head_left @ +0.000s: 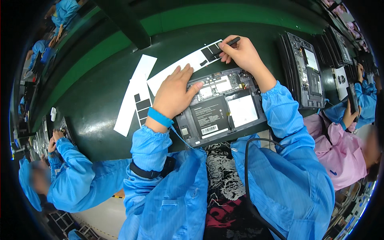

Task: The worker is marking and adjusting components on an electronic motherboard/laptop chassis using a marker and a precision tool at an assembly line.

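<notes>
My left hand lies flat with its fingers spread. Its fingertips press on a white backing sheet, and its thumb rests over the upper left of an opened tablet-like device with its battery and circuit boards bare. A blue wrist strap circles that wrist. At the far right end of the sheet, my right hand pinches a slim black stick-shaped tool. The tool's lower end is by the black rectangular stickers on the sheet; its exact tip is hard to make out.
A second white sheet with black stickers lies left of the device, crossing a plain white strip. Stacked opened devices stand at the right. A dark post rises behind. Co-workers sit left and right.
</notes>
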